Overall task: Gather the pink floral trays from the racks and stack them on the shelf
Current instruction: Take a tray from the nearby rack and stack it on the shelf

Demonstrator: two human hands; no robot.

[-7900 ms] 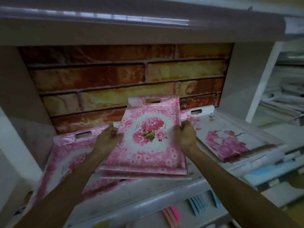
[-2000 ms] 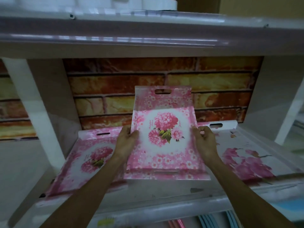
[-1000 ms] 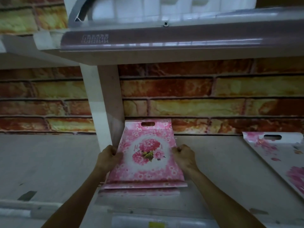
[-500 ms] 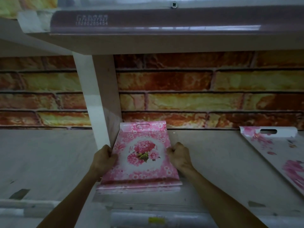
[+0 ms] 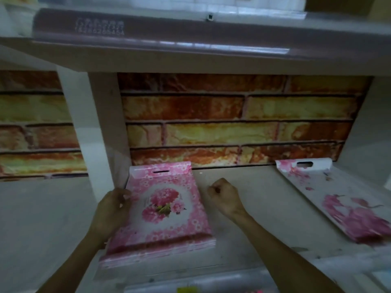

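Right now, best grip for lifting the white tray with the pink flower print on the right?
Probably take the white tray by its two long side rims, one hand on each, coming from the open front. It lies flat and angled on the shelf, its handle slot at the far end by the brick back wall, which makes that end awkward to reach.

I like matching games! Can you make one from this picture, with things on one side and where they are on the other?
Things:
1. stack of pink floral trays
2. white tray with pink flowers
3. left hand
4. right hand

Places:
A. far right of the shelf
B. loosely closed, just off the stack's right edge
C. beside the white post, on the shelf
D. on the stack's left edge

Pairs: 1-C, 2-A, 3-D, 4-B
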